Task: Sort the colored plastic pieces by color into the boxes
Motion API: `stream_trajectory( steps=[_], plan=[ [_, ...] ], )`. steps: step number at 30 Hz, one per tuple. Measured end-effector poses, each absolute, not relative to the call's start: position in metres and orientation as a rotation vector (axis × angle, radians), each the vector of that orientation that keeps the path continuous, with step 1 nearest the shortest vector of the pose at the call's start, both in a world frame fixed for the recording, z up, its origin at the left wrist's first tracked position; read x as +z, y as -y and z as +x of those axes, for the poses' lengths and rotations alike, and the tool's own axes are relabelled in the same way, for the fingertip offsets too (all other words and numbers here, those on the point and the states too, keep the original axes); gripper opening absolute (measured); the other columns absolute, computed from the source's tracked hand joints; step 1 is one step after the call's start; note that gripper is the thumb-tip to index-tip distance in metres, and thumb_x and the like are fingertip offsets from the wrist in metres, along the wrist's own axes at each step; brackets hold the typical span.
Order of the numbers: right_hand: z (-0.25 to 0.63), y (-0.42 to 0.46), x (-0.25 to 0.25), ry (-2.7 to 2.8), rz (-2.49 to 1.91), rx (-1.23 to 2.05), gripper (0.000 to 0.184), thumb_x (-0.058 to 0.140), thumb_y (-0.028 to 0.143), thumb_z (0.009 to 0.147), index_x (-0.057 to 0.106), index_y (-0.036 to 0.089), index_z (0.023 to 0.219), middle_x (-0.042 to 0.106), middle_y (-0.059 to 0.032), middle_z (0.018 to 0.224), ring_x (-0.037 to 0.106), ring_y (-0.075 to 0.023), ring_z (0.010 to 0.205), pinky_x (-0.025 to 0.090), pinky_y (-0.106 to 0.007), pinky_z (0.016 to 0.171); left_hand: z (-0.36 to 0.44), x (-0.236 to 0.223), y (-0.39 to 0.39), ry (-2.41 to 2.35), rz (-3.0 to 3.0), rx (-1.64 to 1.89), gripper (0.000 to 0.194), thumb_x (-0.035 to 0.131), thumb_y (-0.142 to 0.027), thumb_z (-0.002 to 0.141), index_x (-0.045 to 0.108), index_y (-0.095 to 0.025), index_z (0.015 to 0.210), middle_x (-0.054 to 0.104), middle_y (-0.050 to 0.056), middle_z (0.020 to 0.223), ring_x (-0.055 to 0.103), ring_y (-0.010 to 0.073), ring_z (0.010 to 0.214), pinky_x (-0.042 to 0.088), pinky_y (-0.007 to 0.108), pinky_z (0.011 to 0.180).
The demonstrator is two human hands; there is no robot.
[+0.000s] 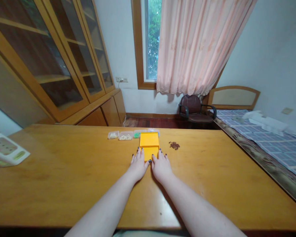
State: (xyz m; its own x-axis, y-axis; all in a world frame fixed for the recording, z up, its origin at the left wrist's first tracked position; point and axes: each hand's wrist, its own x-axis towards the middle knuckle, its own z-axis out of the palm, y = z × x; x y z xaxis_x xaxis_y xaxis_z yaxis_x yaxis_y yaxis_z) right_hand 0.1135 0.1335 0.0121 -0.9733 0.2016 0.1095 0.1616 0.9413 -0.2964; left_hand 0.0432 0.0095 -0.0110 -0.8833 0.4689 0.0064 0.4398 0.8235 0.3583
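Observation:
A yellow plastic box lies on the wooden table straight ahead, its lid folded back away from me. My left hand is at the box's near left corner, fingertips along the side and thumb at the front edge. At the near right corner, my right hand grips in the same way, with one fingertip over the shallow near half. The thumbs almost meet in front. A small heap of dark brown pieces sits on the table to the right of the box.
Behind and left of the box stand clear containers, one with pale pieces and one with green pieces. A white device is at the table's left edge. Beyond are a chair, a bed and a glass-fronted cabinet.

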Motion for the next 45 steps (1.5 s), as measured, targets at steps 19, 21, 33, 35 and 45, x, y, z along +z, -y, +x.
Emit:
stream_trajectory(
  steps=[19, 21, 33, 35, 45],
  plan=[
    [0.064, -0.269, 0.001, 3.051, -0.152, 0.247, 0.047, 0.037, 0.047, 0.092, 0.038, 0.033, 0.137, 0.027, -0.0047, 0.149, 0.016, -0.0277, 0.138, 0.003, -0.055, 0.108, 0.04, -0.006, -0.009, -3.018, 0.632, 0.621, 0.06, 0.041, -0.043, 0.086, 0.035, -0.011, 0.136, 0.029, 0.021, 0.145, 0.03, 0.0319, 0.133, 0.021, 0.045, 0.109],
    [0.061, -0.271, -0.003, 3.086, -0.115, 0.281, 0.05, 0.035, 0.043, 0.094, 0.035, 0.026, 0.14, 0.028, -0.0071, 0.149, 0.019, -0.024, 0.138, 0.01, -0.048, 0.11, 0.041, -0.008, -0.01, -3.014, 0.656, 0.605, 0.061, 0.041, -0.043, 0.086, 0.033, -0.011, 0.137, 0.028, 0.021, 0.146, 0.028, 0.0315, 0.134, 0.02, 0.045, 0.109],
    [0.155, -0.237, -0.006, 3.121, 0.253, 0.342, 0.067, 0.032, 0.054, 0.091, 0.028, 0.013, 0.143, 0.025, -0.0115, 0.148, 0.022, -0.0224, 0.137, 0.019, -0.04, 0.113, 0.04, -0.007, -0.011, -2.968, 0.717, 0.522, 0.066, 0.038, -0.042, 0.088, 0.024, -0.007, 0.141, 0.019, 0.02, 0.15, 0.02, 0.0293, 0.137, 0.017, 0.043, 0.111],
    [0.175, -0.22, -0.004, 3.132, 0.284, 0.373, 0.07, 0.033, 0.056, 0.09, 0.025, 0.013, 0.144, 0.022, -0.0119, 0.149, 0.02, -0.0234, 0.138, 0.017, -0.042, 0.113, 0.04, -0.007, -0.012, -2.971, 0.708, 0.537, 0.065, 0.037, -0.043, 0.088, 0.024, -0.007, 0.141, 0.019, 0.02, 0.149, 0.02, 0.0293, 0.137, 0.017, 0.044, 0.111],
    [0.178, -0.113, 0.004, 3.113, 0.461, 0.503, 0.073, 0.036, 0.055, 0.089, 0.024, 0.01, 0.144, 0.021, -0.0137, 0.149, 0.018, -0.0256, 0.138, 0.013, -0.045, 0.113, 0.03, -0.013, -0.012, -2.866, 0.7, 0.923, 0.061, 0.035, -0.04, 0.09, 0.026, -0.008, 0.141, 0.022, 0.02, 0.149, 0.019, 0.0277, 0.138, 0.015, 0.047, 0.112]
  ],
)
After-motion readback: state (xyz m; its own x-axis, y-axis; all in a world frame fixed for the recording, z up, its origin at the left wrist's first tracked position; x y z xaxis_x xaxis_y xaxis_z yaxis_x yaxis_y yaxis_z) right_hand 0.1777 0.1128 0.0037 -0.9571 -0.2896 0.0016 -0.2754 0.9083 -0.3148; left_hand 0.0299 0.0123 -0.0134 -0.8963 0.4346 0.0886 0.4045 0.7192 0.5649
